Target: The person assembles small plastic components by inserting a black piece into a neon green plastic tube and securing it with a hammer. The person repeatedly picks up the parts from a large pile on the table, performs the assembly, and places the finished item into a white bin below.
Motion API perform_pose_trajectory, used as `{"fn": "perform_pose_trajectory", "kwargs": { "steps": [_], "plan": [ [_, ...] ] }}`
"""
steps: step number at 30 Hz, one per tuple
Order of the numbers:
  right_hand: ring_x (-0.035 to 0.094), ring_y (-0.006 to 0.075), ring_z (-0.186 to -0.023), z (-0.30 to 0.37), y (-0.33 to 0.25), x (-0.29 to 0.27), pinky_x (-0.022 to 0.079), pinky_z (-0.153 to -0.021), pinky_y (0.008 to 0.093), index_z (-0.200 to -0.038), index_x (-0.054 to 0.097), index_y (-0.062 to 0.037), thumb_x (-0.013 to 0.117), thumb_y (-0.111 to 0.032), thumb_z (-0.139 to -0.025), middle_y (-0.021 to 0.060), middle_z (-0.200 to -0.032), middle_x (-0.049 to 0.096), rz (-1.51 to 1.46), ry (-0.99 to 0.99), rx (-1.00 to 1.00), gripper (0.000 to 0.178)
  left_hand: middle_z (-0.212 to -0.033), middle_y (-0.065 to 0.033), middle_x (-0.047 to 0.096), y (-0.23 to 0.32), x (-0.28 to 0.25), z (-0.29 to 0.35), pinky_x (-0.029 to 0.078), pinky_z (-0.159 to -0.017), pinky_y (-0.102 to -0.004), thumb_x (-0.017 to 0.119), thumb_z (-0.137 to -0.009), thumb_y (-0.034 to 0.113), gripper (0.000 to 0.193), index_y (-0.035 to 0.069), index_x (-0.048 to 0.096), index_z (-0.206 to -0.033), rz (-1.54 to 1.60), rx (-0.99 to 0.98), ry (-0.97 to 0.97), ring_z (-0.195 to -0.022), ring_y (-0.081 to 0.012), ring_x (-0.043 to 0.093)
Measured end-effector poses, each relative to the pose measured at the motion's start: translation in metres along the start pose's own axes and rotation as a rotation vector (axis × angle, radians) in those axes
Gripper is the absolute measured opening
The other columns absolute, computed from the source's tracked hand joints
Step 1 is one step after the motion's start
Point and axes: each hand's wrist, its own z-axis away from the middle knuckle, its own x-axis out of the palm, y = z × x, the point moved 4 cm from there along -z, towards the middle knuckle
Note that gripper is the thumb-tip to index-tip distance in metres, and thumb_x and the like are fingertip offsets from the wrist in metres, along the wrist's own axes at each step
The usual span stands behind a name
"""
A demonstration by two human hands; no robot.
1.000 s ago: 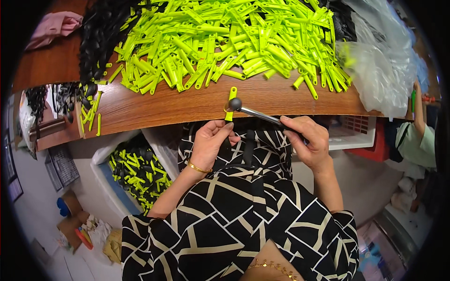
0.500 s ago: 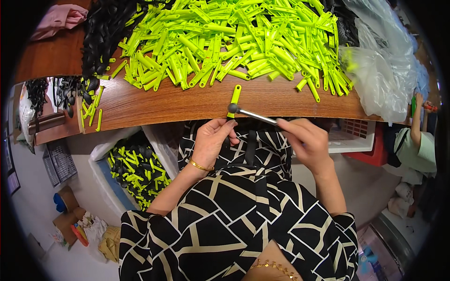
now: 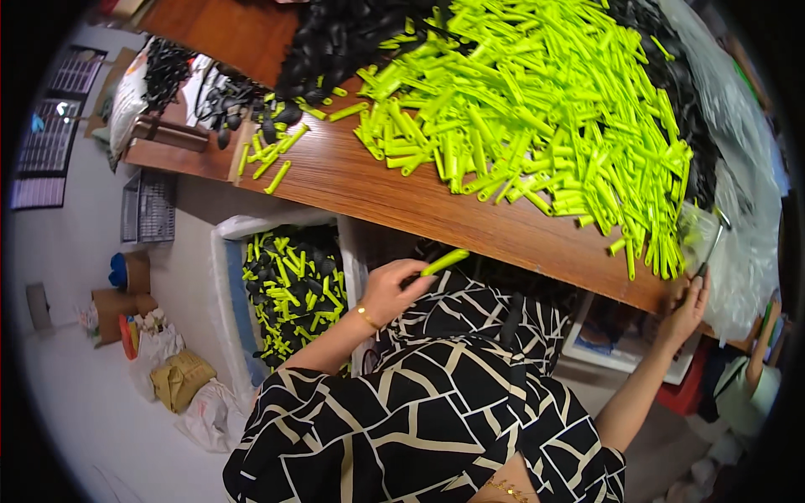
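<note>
Between the fingertips of my left hand [image 3: 392, 289] is a lime-green plastic handle [image 3: 446, 261], held below the table's front edge, its free end pointing up and right. Whether a black part sits in its gripped end cannot be seen. Far to the right, my right hand [image 3: 688, 303] is closed on a slim metal-shafted tool [image 3: 714, 245] with a short crosswise head. The tool points up over the table's right end, in front of a clear plastic bag [image 3: 734, 289]. A large heap of similar green handles [image 3: 537, 126] covers much of the table.
The wooden table [image 3: 377, 189] spans the far side, with black parts [image 3: 335, 42] piled behind. A white-rimmed bin [image 3: 226, 285] of green and black pieces stands below left. Bags [image 3: 180, 379] lie on the floor. Another person's arm [image 3: 761, 339] shows at far right.
My right hand has swung far right, carrying the tool away from the green handle. My left hand keeps the handle, now tilted lower. The view has turned, so the table slants.
</note>
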Motion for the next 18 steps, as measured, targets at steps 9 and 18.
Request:
{"fn": "perform_pose_trajectory", "kwargs": {
  "steps": [9,18],
  "plan": [
    [0.065,0.0219,-0.107,-0.072,0.031,0.017,0.048,-0.096,0.0332,-0.151,0.052,-0.0144,0.053,-0.035,-0.108,0.0149,-0.122,0.068,0.713,-0.116,-0.288,0.047,-0.105,-0.0183,0.074,-0.212,-0.159,0.201,0.054,-0.083,-0.0448,0.069,-0.095,0.027,0.031,0.006,0.07,-0.116,-0.608,-1.092,0.278,-0.096,-0.0366,0.07],
    [0.061,0.0166,-0.115,-0.067,0.032,0.017,0.047,-0.1,0.0295,-0.141,0.061,-0.0058,0.053,-0.023,-0.109,0.0098,-0.127,0.067,0.488,-0.137,-0.353,0.037,-0.154,-0.0213,0.044,-0.228,-0.23,0.111,0.029,-0.118,-0.0515,0.06,-0.099,0.043,0.061,0.006,0.049,-0.147,-0.787,-0.629,0.811,-0.142,-0.0401,0.041]
  ]
}}
